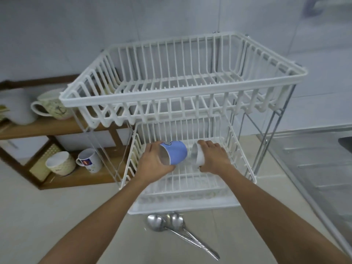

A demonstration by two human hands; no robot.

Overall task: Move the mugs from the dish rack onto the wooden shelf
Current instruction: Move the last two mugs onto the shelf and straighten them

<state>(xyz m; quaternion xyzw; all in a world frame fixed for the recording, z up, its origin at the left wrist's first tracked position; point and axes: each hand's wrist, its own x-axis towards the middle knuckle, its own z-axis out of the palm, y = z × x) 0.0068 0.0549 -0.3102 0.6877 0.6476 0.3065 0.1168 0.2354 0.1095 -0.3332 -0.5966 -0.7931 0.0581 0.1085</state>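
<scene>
A white two-tier dish rack (182,103) stands on the counter; its upper tier holds nothing. Inside the lower tier my left hand (152,164) grips a blue mug (176,152), tilted on its side with its mouth toward me. Just to its right, my right hand (213,159) grips a white mug (199,158), also tipped over. The wooden shelf (57,128) sits to the left of the rack. Its upper board carries a cream mug with an anchor print (55,107). Its lower board carries a woven-pattern cup (60,163) and a white mug with a red mark (89,161).
Two metal spoons (171,225) lie on the counter in front of the rack's drip tray (182,205). A white container (17,105) stands at the left end of the shelf's upper board. A steel sink drainboard (320,168) lies to the right. Tiled wall behind.
</scene>
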